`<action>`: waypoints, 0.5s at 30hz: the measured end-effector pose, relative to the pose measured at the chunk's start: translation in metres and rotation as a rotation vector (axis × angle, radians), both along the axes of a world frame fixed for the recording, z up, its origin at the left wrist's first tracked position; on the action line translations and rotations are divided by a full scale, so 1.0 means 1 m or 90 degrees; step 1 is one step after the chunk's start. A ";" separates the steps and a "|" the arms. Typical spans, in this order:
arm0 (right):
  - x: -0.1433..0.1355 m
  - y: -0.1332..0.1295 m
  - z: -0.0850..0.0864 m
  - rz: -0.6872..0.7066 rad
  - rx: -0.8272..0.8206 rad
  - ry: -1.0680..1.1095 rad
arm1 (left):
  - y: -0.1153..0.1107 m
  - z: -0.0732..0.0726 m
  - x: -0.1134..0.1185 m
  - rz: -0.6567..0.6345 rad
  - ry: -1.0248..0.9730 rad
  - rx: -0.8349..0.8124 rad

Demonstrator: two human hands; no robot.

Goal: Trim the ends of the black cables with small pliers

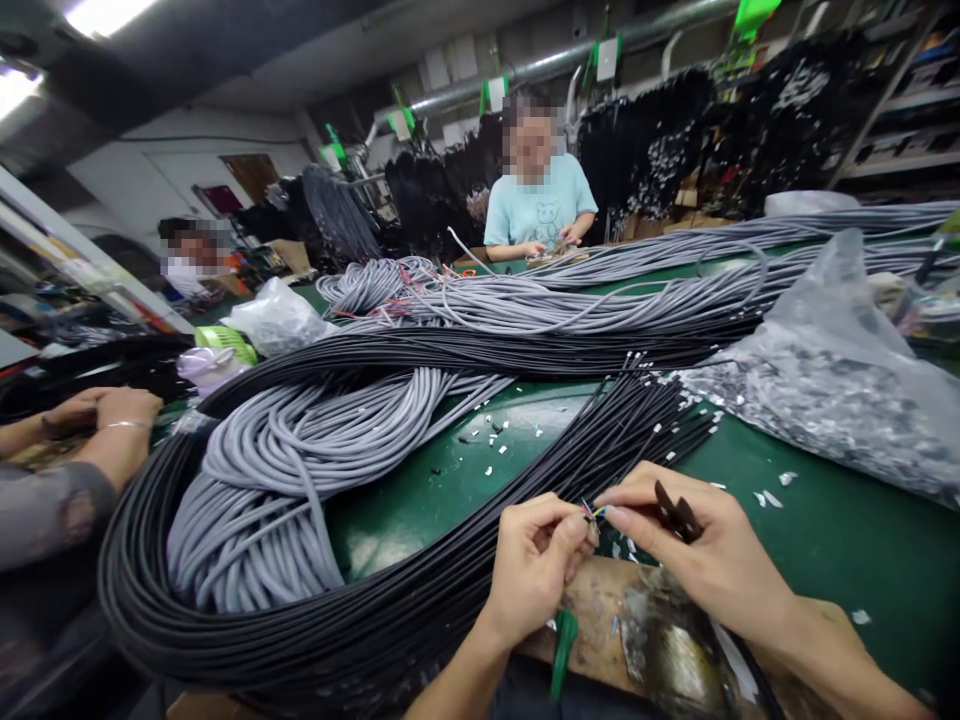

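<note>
My left hand is closed around the end of a cable, with thin coloured wires fanning out past the fingertips. Thumb and forefinger of my right hand pinch those wires from the other side. A dark tool with two short arms, its kind unclear, is tucked in the right palm and sticks up between the fingers. Below both hands lies a worn wooden board with a stained metal piece on it. A green handle-like piece stands at its near edge.
A thick bundle of black cables curves around coiled grey cables on the green table. A clear plastic bag of small parts lies at right. One co-worker sits opposite; another person's hands are at left.
</note>
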State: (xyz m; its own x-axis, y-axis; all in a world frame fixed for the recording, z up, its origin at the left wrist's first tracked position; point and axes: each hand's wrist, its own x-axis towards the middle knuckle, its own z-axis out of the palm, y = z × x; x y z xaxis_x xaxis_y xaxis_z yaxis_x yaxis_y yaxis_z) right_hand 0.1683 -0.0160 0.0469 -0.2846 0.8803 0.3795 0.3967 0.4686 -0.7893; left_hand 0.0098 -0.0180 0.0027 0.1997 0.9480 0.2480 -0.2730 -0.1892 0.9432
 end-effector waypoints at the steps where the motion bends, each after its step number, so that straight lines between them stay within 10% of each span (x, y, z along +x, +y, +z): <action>1: 0.000 0.000 0.000 -0.001 0.000 -0.005 | 0.000 0.000 0.000 0.002 0.003 -0.003; 15: -0.005 -0.002 0.000 0.005 -0.009 -0.053 | 0.000 0.001 0.002 0.003 -0.029 -0.023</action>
